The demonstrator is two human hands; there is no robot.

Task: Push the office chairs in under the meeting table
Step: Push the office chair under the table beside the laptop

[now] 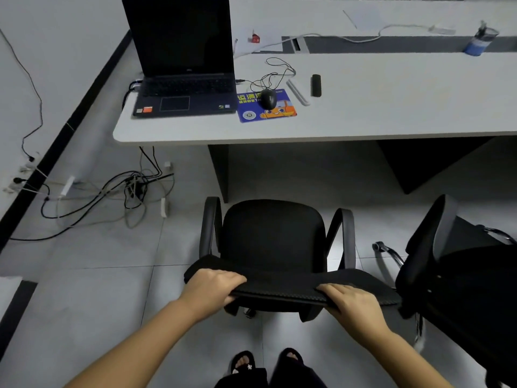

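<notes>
Two hands gripped the top edge of the backrest point(291, 287) of a black office chair point(274, 236): the left hand point(212, 287) near its left end, the right hand point(352, 302) near its right, fingers of each curled together over the edge. The chair faced the grey meeting table point(363, 119), its seat on the tiled floor just short of the table's edge. A second black chair point(458, 275) stood just beside it on the right, angled. A laptop point(181, 65) and mouse point(268, 99) sat on the table
</notes>
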